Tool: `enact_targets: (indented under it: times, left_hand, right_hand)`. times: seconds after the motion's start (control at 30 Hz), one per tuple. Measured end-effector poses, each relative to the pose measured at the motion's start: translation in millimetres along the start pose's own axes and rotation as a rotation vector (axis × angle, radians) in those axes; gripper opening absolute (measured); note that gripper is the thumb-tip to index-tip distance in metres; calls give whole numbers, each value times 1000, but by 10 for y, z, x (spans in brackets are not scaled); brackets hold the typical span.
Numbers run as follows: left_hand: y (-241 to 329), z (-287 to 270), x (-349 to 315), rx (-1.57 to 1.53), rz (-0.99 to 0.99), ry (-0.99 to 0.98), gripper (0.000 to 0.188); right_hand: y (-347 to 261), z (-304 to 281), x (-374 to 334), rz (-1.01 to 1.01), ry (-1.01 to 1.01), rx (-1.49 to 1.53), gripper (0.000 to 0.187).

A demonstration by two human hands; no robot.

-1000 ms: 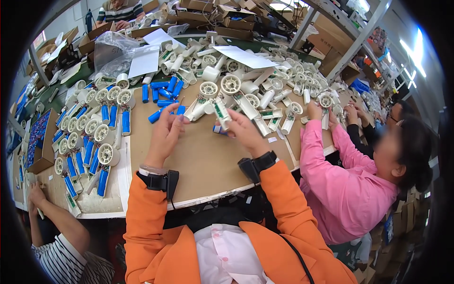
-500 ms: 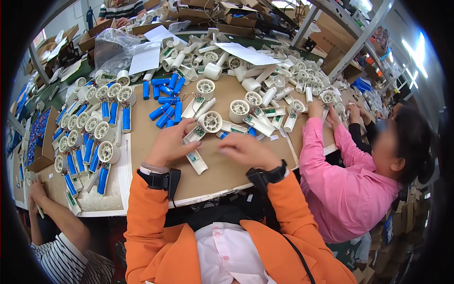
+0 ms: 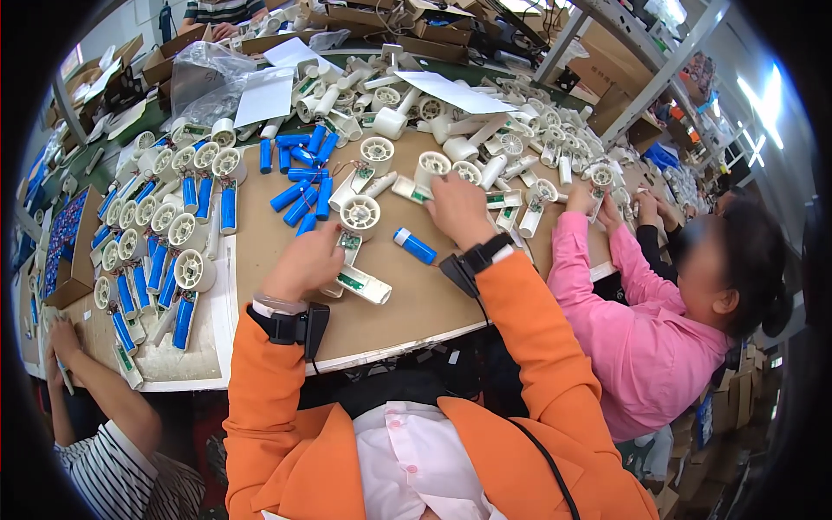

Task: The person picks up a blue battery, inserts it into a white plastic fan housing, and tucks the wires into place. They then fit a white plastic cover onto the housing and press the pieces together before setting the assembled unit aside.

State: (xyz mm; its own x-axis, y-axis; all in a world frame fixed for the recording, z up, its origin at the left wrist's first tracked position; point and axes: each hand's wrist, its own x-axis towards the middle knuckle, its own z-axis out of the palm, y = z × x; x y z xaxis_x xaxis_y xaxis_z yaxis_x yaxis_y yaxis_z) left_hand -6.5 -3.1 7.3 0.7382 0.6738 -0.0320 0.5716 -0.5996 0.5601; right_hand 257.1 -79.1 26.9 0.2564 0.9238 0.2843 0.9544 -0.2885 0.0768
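Observation:
My left hand (image 3: pixel 305 260) is closed round the handle of a white fan housing (image 3: pixel 360 215), whose round slotted head points away from me. A loose half-shell (image 3: pixel 364 284) with a green circuit board lies beside those fingers. Farther off to the right, my right hand (image 3: pixel 461 210) has its fingers bent down on a second fan housing (image 3: pixel 432 163); its fingertips are partly hidden. An opened handle piece (image 3: pixel 411 188) with a green board sticks out left of them. Between my hands a blue cylindrical battery (image 3: pixel 414 246) lies on the brown board.
Loose blue batteries (image 3: pixel 299 198) lie beyond my left hand. Fan housings fitted with batteries (image 3: pixel 182 286) fill the left side, beside a cardboard box (image 3: pixel 80 260). White parts (image 3: pixel 390 121) heap up behind. Co-workers sit at both sides, one in a pink sleeve (image 3: pixel 576 269).
My right hand has moved away from me onto the second fan housing, which now sits farther back. The battery between my hands has come into plain view. My left hand's housing has shifted slightly left.

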Motion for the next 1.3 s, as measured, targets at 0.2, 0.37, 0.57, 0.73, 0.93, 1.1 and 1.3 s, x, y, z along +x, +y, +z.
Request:
enact_targets:
  times: [0.2, 0.37, 0.57, 0.73, 0.93, 1.1, 1.3]
  left_hand:
    - [56, -50, -64, -46, -22, -40, 44]
    - [56, -12, -97, -84, -90, 26, 45]
    - [252, -130, -87, -263, -245, -123, 50]
    - [263, -125, -103, -479, -179, -199, 58]
    - [319, -159, -95, -632, -225, -216, 68]
    - [213, -75, -26, -686, -222, -223, 74]
    - [202, -152, -70, -920, -219, -263, 84]
  right_hand:
    - [-35, 6, 113, -61, 287, 144, 24]
    - [-219, -292, -534, -3, -247, 524, 32]
    - [-341, -37, -839, 46, -56, 391, 34]
    - [-269, -42, -879, 19, 206, 153, 36]
    - [-534, -349, -1077, -130, -1, 722, 39]
    - [-658, -301, -1197, -136, -212, 791, 43]
    - [-681, -532, -1062, 100, -301, 1059, 42]
